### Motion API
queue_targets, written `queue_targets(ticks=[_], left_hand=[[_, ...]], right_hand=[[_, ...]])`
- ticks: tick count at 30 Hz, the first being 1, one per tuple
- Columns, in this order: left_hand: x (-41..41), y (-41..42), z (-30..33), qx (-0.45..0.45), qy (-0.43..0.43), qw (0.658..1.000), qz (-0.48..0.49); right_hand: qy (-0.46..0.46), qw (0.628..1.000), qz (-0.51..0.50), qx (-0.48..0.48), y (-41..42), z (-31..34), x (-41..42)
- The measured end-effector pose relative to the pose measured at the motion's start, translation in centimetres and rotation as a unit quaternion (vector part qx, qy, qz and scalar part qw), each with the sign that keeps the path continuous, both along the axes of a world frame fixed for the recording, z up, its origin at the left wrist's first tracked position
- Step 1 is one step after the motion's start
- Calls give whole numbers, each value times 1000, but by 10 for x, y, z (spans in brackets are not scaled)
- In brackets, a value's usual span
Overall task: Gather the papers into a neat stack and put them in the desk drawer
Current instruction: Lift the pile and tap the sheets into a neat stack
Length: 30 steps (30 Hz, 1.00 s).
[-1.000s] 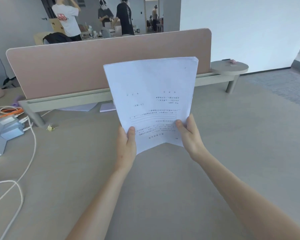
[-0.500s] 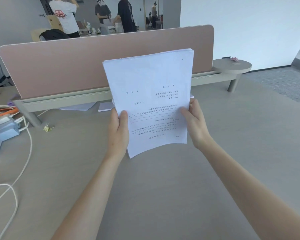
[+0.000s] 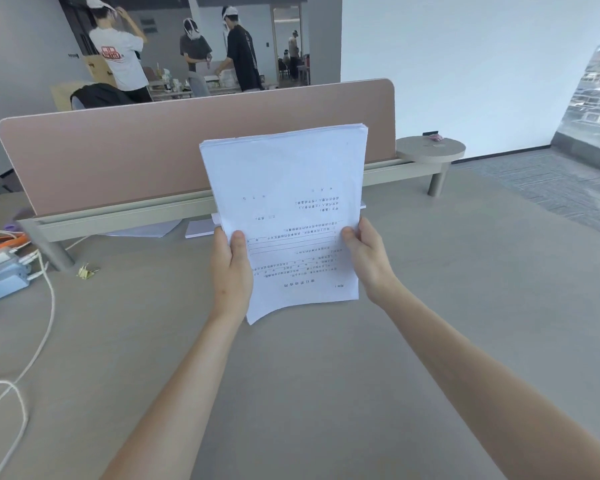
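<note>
A stack of white printed papers point(image 3: 284, 188) stands upright above the grey desk point(image 3: 326, 375), its text upside down to me. My left hand point(image 3: 231, 271) grips its left edge with the thumb on the front sheet. My right hand point(image 3: 366, 258) holds the right edge the same way. The bottom edge of the stack hangs just above the desk, its lower left corner lowest. Behind the stack, more loose sheets point(image 3: 201, 227) lie flat under the divider rail. No drawer is in view.
A pink divider panel point(image 3: 118, 161) runs across the back of the desk on a pale rail. White cables point(image 3: 42, 327) and a blue-grey power box point(image 3: 0, 275) lie at the left, with a small yellow clip point(image 3: 87, 271). A round side shelf point(image 3: 430, 150) stands back right. People stand beyond.
Both hands have slid up from the bottom edge to the sides of the stack. The sheets now sit squarer together, and the lower edge hangs below my hands.
</note>
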<state>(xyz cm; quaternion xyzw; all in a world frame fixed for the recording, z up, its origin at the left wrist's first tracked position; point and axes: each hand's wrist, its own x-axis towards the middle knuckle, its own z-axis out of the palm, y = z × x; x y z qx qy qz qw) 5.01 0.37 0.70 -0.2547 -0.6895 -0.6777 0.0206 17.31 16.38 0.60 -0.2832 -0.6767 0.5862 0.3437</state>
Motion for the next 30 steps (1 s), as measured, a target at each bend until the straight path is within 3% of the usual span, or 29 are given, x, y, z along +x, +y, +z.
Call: queue_targets(ticks=[7,15,23,30], left_hand=[[43,11,20,-2,-51,998,-48],[137,57,34,-125,57,984,-109],[259,92,-7,-132,-16,956,-262],[388,103,-21,-136,-65,931,-333]], right_hand=[[-10,999,-26,25,7,20,65],[-4,995,-80,-53,40,26,188],[-4,977,-173,-122,52,-3,351],[-47,969,-208,-127,49,-11,489]])
